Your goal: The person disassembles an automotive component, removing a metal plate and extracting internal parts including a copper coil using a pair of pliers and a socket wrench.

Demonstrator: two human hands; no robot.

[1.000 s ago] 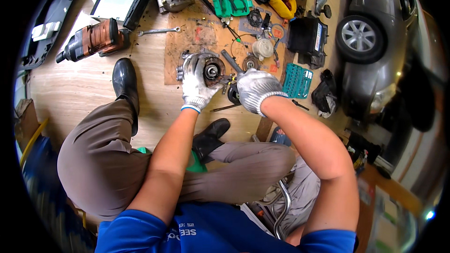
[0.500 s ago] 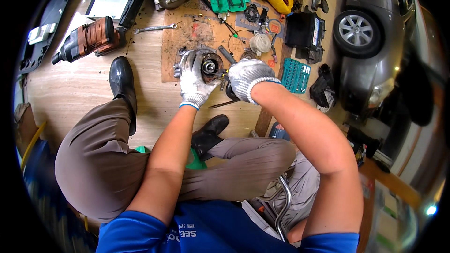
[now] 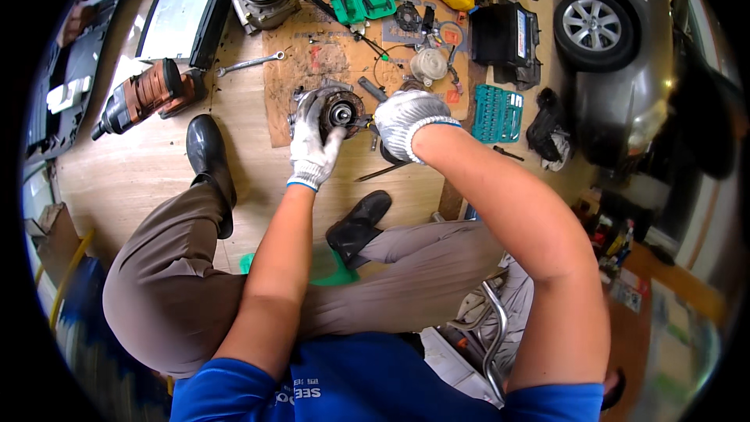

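The floor (image 3: 148,156) is brightly lit, while the fisheye's bent edges blur toward black.

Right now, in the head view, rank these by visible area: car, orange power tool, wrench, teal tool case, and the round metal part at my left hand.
Largest to smallest:
Car
Orange power tool
Teal tool case and round metal part: unsure, since your left hand covers some of the part
Wrench

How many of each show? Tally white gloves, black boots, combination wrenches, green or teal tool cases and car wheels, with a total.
Left glove, right glove: 2
Left boot, right boot: 2
Combination wrench: 1
Green pliers case, teal tool case: 2
Car wheel: 1
Total: 8
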